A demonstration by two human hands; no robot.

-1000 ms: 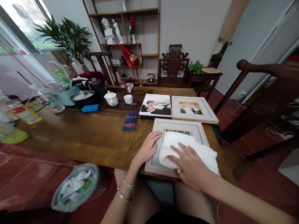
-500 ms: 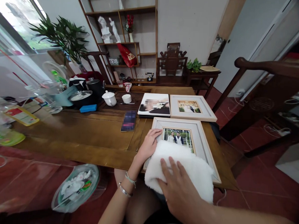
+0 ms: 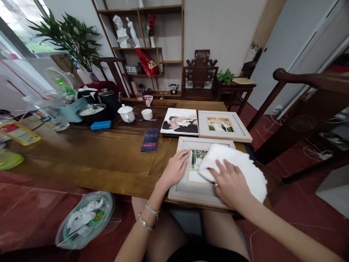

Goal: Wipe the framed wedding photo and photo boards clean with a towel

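Observation:
A light wooden picture frame [image 3: 180,192] with a photo of people outdoors lies flat near the front edge of the table. My left hand [image 3: 175,167] holds its left border, fingers laid over the wood and the thumb not clearly seen. Bunched under my right hand [image 3: 231,184] is a fluffy white cloth [image 3: 226,154], pressed onto the glass and gripped by slightly bent fingers. The cloth covers the right part of the photo and hangs past the frame's right border.
Behind lie a second picture frame [image 3: 243,133] and a white photo panel [image 3: 168,111]. To their left are a phone [image 3: 149,141], a small white cup [image 3: 147,114], a lidded white bowl [image 3: 126,114] and a blue sponge [image 3: 101,125]. A lined trash bin [image 3: 62,228] stands below; a wooden chair [image 3: 301,120] stands right.
My right hand has moved the cloth up and to the right across the glass, baring the frame's lower left part. My left hand has stayed on the left border.

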